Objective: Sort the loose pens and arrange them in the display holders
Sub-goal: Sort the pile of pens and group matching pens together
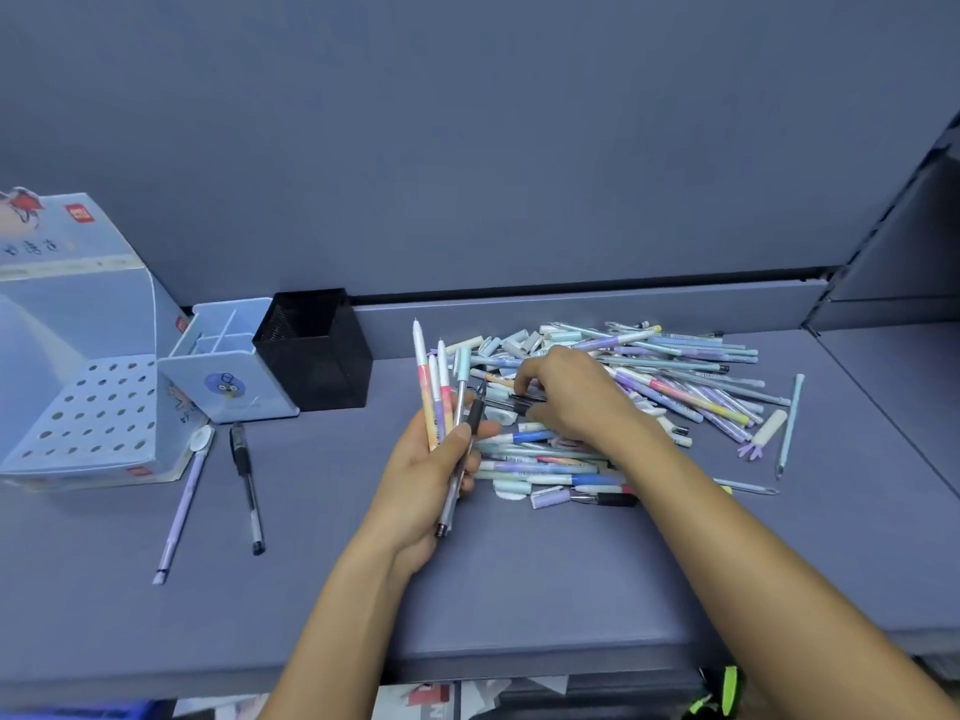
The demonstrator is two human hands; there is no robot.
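Two hands are working over the blue-grey shelf (519, 589) right now. The left hand (421, 491) is sitting mid-frame, its forearm coming up from the bottom edge. Its grip is clenching a bundle of pens (435, 387), with the thumb pressing across them. The pens are fanning out upward, a couple of pink-and-white ones on the left and a clear one with a black sleeve hanging lowest.

The right hand (566, 397) is reaching in from the lower right, palm down, lying on the pile of loose pens (675, 376) right of centre. Its fingers are curling down at a dark pen (527, 403), but honestly I can't tell if that grip is actually pinching it or just touching.

Over at the left edge, a perforated display stand (98, 407), a pale blue divided holder (228, 356) and a black mesh cup (317, 350) are standing in a row. A lilac pen (182, 511) and a black gel pen (247, 485) are lying just below them.
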